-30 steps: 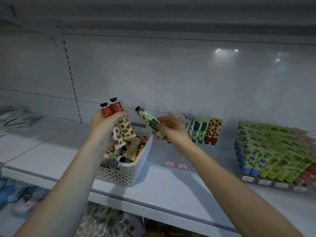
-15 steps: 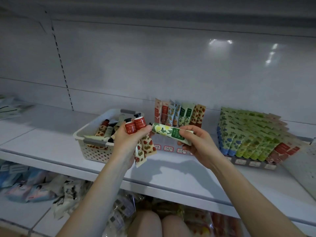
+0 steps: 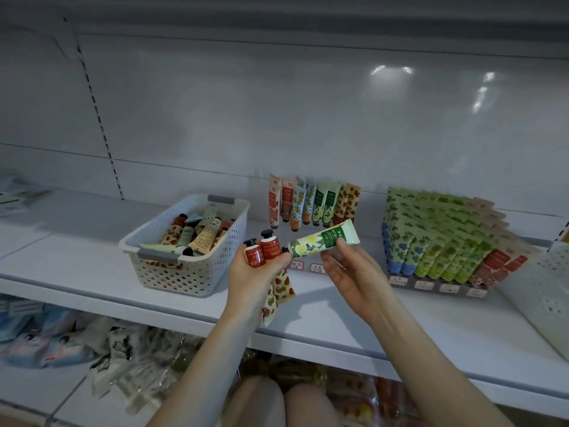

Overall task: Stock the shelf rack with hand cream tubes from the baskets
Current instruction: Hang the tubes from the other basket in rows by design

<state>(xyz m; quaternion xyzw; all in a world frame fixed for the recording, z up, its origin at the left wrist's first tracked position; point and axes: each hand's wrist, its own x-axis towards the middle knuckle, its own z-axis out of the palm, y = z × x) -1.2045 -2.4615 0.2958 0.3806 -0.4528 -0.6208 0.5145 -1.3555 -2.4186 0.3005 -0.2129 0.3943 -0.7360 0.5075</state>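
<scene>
The left hand (image 3: 261,282) is closed around two red strawberry-print hand cream tubes (image 3: 267,251). Their black caps point up and their crimped ends hang below the palm. The left grip is fully wrapped, with the fingers folded over the tube bodies.

The right hand (image 3: 354,275) holds one green-and-cream lemon-print hand cream tube (image 3: 323,239). The tube lies nearly level, tilted up toward the right. Its capped end is just beside the left thumb, and its flat crimped end points right. The right grip is only partly closed: one fingertip rests on the green label near the crimped end, and the other fingers curl loosely beneath the tube.

Both hands hover above the front part of the white metal shelf (image 3: 338,328).

A white perforated plastic basket with grey handles (image 3: 184,272) stands on the shelf to the left of the hands. It contains loose hand cream tubes of mixed prints, lying at mixed angles.

A row of eight upright mixed-print tubes (image 3: 314,204) stands behind the hands, near the white back panel (image 3: 277,103). Small red-and-white price labels (image 3: 317,268) sit in front of this row.

A tiered display rack filled with green, blue and red tubes (image 3: 443,241) stands on the shelf to the right. A second white perforated basket (image 3: 542,291) shows at the right edge, only partly in view.

Packaged goods in clear wrappers (image 3: 123,349) lie on the lower level beneath the shelf.
</scene>
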